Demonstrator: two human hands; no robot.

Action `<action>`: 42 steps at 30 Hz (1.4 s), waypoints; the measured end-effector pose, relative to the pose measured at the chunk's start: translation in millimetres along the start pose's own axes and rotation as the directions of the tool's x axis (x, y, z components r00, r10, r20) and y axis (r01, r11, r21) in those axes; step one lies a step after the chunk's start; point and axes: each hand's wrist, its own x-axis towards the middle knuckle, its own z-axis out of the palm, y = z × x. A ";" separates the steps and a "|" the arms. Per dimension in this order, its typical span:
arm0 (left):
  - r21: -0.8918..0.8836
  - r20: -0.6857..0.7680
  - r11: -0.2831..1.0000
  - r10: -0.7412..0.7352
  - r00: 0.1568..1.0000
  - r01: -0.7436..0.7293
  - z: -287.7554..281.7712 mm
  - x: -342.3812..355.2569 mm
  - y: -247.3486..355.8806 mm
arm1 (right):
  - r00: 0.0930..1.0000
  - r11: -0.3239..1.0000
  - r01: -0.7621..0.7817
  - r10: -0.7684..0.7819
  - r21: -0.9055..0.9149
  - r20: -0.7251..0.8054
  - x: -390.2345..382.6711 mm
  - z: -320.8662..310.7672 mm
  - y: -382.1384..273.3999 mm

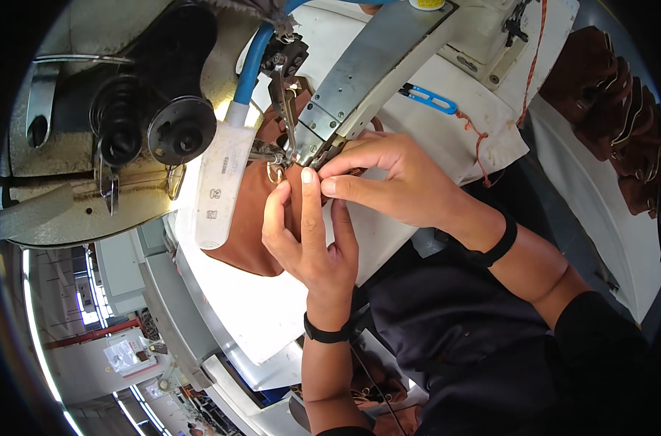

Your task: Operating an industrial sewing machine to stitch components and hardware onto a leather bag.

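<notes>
Right now, your left grip point(312, 258) rests on the brown leather point(245, 236), its fingers spread apart and unclosed, the tips close under the foot of the sewing machine point(378, 73). Your right grip point(410, 182) comes in from the other side, index finger and thumb drawn nearly together just beside your left index fingertip; you cannot tell from this view whether an edge of the leather is caught between them. The leather lies at the machine's working end, over the white counter point(243, 320), its broad part spreading to the left of your left grip. A metal ring point(274, 174) sits on it near your left fingertips. A white bar point(218, 196) hangs partly across the leather, with a blue tube point(250, 65) at its upper end. To the right of the machine's arm lie blue snips point(431, 99), with orange thread point(480, 145) trailing near them. You wear a black band point(327, 332) on each wrist. At your far right, well apart from your grips, brown pieces point(603, 94) with metal fittings lie heaped together.
</notes>
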 end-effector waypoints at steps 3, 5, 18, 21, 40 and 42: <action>-0.065 0.010 0.998 -0.022 1.000 0.022 0.7 0.8 -2.5 | 0.996 0.993 0.040 -0.031 0.108 -0.083 1.9 10.9 -3.8; -0.089 0.038 0.996 0.019 0.999 -0.015 -0.3 5.3 -4.9 | 0.995 0.997 -0.002 0.010 0.076 -0.101 1.5 13.6 -11.9; -0.281 0.010 0.960 0.002 1.000 0.001 -1.9 1.0 -22.3 | 0.977 0.867 0.200 -0.213 -0.456 0.023 -5.9 -17.6 10.5; -0.223 0.016 0.974 0.031 0.999 -0.027 -3.4 3.2 -21.9 | 0.991 0.854 0.127 -0.125 -0.504 0.038 -6.7 -22.2 15.8; -0.031 -0.051 0.971 0.237 0.970 -0.238 -12.8 10.3 -23.4 | 0.998 0.995 0.054 -0.051 0.082 -0.033 -6.9 4.1 14.5; 0.060 -0.022 0.956 0.289 0.957 -0.287 -15.7 11.8 -21.7 | 0.999 0.998 0.034 -0.035 0.054 0.013 -6.6 -0.1 9.9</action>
